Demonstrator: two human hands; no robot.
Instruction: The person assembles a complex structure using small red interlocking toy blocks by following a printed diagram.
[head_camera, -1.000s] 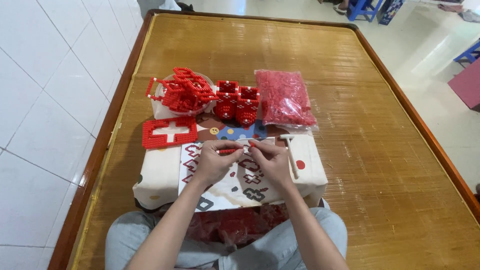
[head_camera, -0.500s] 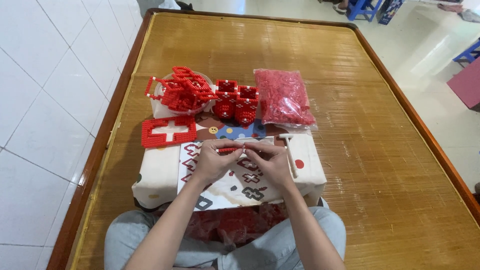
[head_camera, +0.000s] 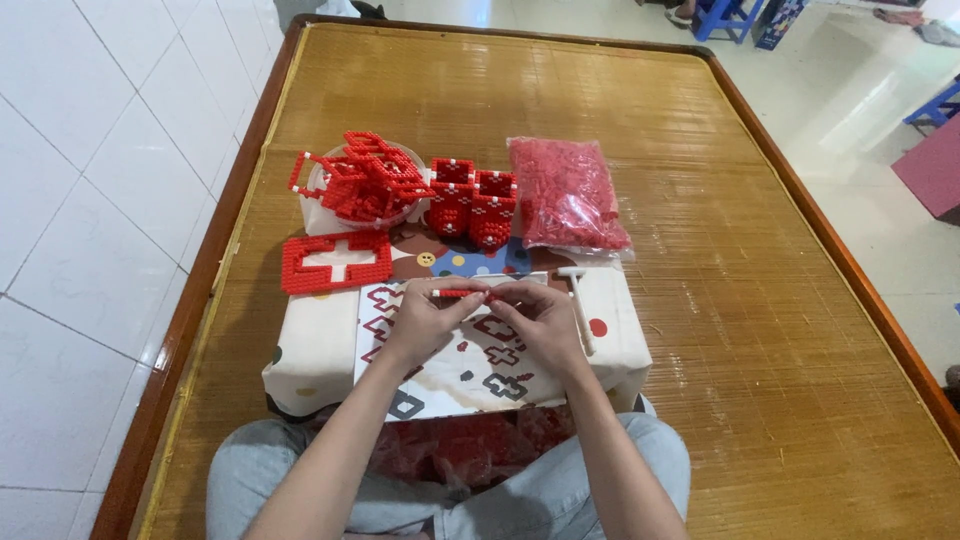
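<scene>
A thin red brick strip (head_camera: 462, 293), white-tipped, lies level between both hands' fingers (head_camera: 440, 300).

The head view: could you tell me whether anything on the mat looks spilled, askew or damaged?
Nothing stands out. The bag of red pieces is closed, the red frames sit heaped in their bowl, and both hands hold a short red strip level.

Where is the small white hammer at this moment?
In the head view, the small white hammer lies on the cloth-covered board, just right of the right hand, below the bag of red bricks.
</scene>
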